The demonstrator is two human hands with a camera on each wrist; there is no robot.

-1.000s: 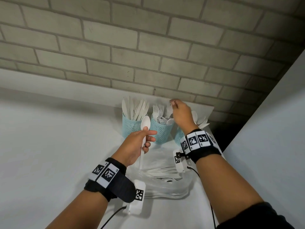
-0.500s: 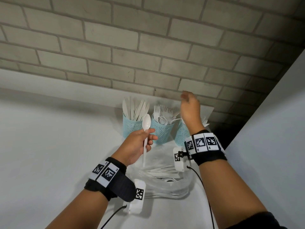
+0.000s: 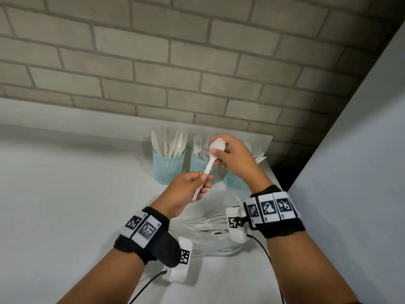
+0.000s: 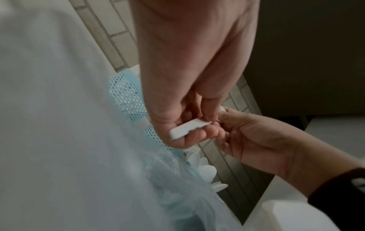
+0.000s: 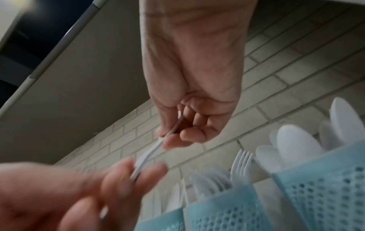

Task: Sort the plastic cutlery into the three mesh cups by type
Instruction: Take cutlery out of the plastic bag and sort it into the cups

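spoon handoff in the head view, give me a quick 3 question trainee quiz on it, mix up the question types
1. True or false: only the left hand touches the spoon.
2. Multiple choice: which part of the spoon does the right hand hold? A) the handle end B) the bowl end C) no part
3. Short answer: going by what already stands in the cups, which mesh cup suits this spoon: the left cup, the middle cup or the right cup?

Key
1. False: the left hand pinches the handle and the right hand holds the bowl end.
2. B
3. The right cup; spoon bowls stick out of it, knives fill the left cup and forks the middle cup.
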